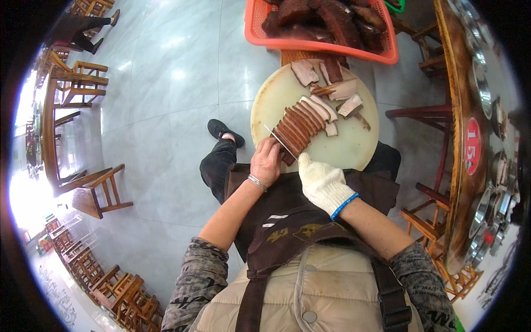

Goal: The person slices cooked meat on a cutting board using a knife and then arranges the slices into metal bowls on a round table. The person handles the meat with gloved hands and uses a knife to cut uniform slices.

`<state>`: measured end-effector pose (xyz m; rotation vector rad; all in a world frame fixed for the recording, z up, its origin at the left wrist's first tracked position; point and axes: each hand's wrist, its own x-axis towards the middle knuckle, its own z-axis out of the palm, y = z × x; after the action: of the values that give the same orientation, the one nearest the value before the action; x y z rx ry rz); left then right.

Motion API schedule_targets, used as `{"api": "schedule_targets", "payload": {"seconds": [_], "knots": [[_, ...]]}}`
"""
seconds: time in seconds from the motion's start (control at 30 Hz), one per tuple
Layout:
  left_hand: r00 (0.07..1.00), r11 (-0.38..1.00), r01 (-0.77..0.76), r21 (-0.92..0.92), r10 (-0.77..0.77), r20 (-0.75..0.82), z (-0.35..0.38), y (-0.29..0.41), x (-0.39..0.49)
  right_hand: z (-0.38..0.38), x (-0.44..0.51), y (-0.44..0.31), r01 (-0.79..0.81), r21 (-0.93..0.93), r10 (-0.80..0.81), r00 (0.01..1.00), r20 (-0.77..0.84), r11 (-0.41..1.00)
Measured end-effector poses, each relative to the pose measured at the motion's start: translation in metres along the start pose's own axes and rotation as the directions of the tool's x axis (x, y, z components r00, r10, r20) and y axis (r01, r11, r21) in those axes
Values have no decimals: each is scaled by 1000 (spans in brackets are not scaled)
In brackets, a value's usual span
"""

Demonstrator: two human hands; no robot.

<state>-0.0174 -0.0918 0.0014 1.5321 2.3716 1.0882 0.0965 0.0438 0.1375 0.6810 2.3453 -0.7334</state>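
Note:
A round, pale cutting board (348,147) lies before me. Across it runs a row of sliced, smoked pork belly (299,124), the slices leaning on one another. My left hand (266,162), bare with a silver bangle at the wrist, grips the near left end of the meat with curled fingers. In a white knitted glove, my right hand (325,182) holds a knife (282,143); its blade stands edge-on at the row's near end, close to my left fingertips. The handle is hidden in the glove. Loose pale chunks (305,72) and trimmings (350,105) lie on the board's far side.
A red plastic basket (321,49) full of dark smoked meat stands beyond the board. On the right, a wooden table (456,137) bears several metal dishes (481,87), with stools beneath. Wooden chairs (105,189) stand left; another person's legs (89,37) show far left.

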Motion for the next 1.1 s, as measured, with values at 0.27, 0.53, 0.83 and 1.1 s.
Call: {"api": "schedule_targets", "payload": {"seconds": [0.27,0.53,0.83,1.1], "knots": [[999,999,-38,15,39,-36,3,0,1,10,47,-5,68,51,-65,996,-55,996],[999,999,-27,38,28,-36,5,-3,0,6,16,3,-82,36,80,995,63,996],[996,999,-22,41,26,-83,11,1,-9,56,41,21,30,87,-20,993,-117,996],[986,994,-55,90,69,-154,7,3,-11,31,18,18,3,84,3,997,-75,996]]}}
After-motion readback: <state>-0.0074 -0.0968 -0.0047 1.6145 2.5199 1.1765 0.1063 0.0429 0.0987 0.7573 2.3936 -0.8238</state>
